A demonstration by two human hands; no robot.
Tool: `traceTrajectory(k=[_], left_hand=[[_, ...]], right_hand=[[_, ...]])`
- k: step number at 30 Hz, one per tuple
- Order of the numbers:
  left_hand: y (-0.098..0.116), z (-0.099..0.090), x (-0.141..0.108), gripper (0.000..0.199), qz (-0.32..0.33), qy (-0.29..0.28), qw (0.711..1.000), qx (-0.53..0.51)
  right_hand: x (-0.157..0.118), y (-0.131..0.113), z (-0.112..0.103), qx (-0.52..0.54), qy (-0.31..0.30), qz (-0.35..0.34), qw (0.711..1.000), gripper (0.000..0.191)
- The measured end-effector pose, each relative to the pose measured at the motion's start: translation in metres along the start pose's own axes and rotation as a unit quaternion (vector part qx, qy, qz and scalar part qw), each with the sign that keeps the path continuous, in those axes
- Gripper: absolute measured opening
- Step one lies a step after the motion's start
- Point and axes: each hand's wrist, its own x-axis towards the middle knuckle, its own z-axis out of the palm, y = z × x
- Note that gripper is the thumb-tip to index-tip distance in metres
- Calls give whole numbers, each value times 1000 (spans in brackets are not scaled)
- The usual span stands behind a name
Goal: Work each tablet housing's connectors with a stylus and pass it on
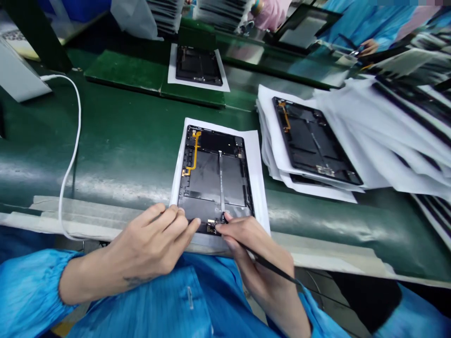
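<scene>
An opened tablet (207,180) lies on a white sheet (259,183) at the front edge of the bench, its inside facing up. An orange flex cable (195,152) runs along its left side and a grey ribbon cable (221,180) down its middle. My left hand (160,237) rests with bent fingers on the tablet's lower left corner, steadying it. Black tweezers (269,266) lie within my right hand (255,251). Its thumb and index finger press together by a small circuit board (211,226) at the tablet's lower edge. The tweezers' tips are hidden.
More opened tablets (313,136) lie on stacked white sheets at the right. Another tablet (199,65) sits on a green raised board (123,70) behind. A white cable (78,122) hangs over the left front edge. Co-workers' blue sleeves (366,23) show across the bench.
</scene>
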Motion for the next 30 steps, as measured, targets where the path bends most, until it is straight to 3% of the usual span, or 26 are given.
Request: traceTrajectory(k=[4,10,12,14,16,18,23,25,27,30], left_hand=[[1,1,9,30,-3,-33,999,-2],[8,-2,9,32,-6,-50,999,3],[4,-3,9,33,-14,-62,998,-29],[-7,-2,8,39,-66,-77,989,-107],[-21,-2,10,49,-160,-74,962,-209],[-35,-2,15,56,-255,-60,913,-313],[-43,-1,40,58,-422,-51,737,-526],[-42,3,53,53,-463,-86,680,-562],[-52,8,68,41,-477,-122,677,-547],[-95,15,98,26,-480,-91,738,-466]], right_hand=[[-2,-2,4,-33,0,-27,999,26],[-5,-8,6,-130,-55,-96,985,24],[-7,-6,7,-105,-40,-91,990,23],[-8,-1,7,-40,3,-61,997,22],[-9,5,6,27,57,-23,998,21],[-10,11,5,67,94,-2,993,20],[-11,22,7,136,110,-20,984,19],[-11,24,7,161,104,-31,981,21],[-12,27,1,162,107,-39,980,23],[-15,35,-22,112,136,-58,983,26]])
